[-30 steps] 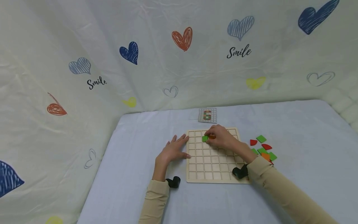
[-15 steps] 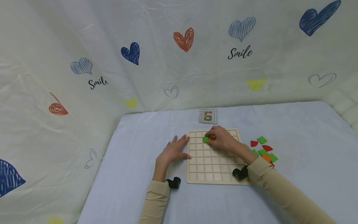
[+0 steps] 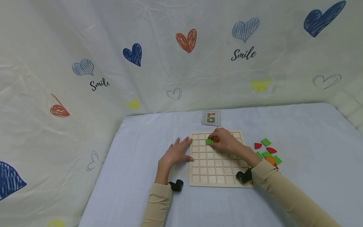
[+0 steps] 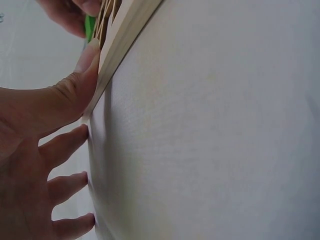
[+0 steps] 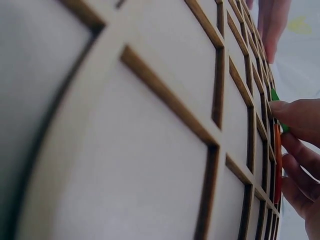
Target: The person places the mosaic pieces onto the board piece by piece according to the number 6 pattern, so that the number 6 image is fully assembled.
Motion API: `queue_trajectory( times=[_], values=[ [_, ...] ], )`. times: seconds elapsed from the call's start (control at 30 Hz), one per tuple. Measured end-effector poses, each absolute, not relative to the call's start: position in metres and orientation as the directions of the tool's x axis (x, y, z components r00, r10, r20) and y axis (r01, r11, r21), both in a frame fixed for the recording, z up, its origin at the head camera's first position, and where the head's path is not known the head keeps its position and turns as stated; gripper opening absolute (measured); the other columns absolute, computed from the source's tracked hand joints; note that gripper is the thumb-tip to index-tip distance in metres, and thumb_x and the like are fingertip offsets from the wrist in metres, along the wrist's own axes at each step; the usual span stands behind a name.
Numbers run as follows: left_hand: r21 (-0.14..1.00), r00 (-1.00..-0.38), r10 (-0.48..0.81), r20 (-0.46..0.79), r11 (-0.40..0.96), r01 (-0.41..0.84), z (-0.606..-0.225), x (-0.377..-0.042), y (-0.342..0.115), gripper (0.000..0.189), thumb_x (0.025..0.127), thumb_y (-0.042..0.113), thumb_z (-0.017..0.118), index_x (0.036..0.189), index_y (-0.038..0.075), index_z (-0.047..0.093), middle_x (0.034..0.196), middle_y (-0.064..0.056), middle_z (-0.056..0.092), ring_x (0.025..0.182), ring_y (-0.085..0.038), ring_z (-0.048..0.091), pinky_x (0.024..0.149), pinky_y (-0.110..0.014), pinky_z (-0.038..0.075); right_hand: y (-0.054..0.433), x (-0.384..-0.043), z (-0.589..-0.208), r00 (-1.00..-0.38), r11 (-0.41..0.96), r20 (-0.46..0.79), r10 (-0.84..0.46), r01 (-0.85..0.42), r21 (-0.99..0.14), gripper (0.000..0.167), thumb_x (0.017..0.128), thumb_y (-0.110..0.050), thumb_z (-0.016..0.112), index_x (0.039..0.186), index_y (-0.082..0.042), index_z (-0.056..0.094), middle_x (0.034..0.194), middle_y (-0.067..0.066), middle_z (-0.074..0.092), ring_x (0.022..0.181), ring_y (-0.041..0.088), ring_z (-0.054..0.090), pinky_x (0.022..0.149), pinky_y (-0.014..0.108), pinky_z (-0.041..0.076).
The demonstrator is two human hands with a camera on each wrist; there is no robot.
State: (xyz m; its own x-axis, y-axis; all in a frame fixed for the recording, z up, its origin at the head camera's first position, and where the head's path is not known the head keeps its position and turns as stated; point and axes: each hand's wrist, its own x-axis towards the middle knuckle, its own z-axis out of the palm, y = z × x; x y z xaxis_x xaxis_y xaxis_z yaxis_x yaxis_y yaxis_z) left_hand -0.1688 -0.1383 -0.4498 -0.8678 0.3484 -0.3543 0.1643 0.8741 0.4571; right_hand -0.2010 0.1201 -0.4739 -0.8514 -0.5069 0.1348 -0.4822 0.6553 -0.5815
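Observation:
A light wooden grid board (image 3: 203, 171) lies on the white-covered table. In the head view my right hand (image 3: 227, 141) is over its upper part, with thumb and fingertips pinching a green square tile (image 3: 208, 142) at one cell. Beside that tile, partly behind the fingers, sits an orange-red piece (image 5: 278, 165), seen edge-on in the right wrist view. My left hand (image 3: 175, 153) is spread at the board's left edge; its thumb (image 4: 87, 62) touches the frame, while the other fingertips lie along the edge.
Right of the board, loose tiles lie scattered: several green squares (image 3: 266, 142), red curved pieces (image 3: 271, 150) and an orange one (image 3: 270, 160). Behind the board is a gridded picture card (image 3: 211, 118). A printed white cloth (image 3: 153, 69) hangs at the back.

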Motion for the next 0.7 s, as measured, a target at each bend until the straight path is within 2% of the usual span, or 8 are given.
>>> queue_trajectory(
  times=[0.7],
  values=[
    [0.462,-0.867,0.353,-0.351,0.871,0.167,-0.4471,-0.1661,-0.1377,0.089,0.088,0.039,0.081,0.162,0.023,0.034,0.171,0.003,0.024,0.160,-0.036,0.009,0.127,-0.062,0.012,0.1247,-0.1925,-0.4654,-0.856,0.664,0.159,-0.491,-0.487,-0.567,0.024,0.088,-0.012,0.081,0.108,-0.001,0.077,0.101,0.012,0.070,0.094,0.028,0.059,0.078,0.042,0.050]
  ],
)
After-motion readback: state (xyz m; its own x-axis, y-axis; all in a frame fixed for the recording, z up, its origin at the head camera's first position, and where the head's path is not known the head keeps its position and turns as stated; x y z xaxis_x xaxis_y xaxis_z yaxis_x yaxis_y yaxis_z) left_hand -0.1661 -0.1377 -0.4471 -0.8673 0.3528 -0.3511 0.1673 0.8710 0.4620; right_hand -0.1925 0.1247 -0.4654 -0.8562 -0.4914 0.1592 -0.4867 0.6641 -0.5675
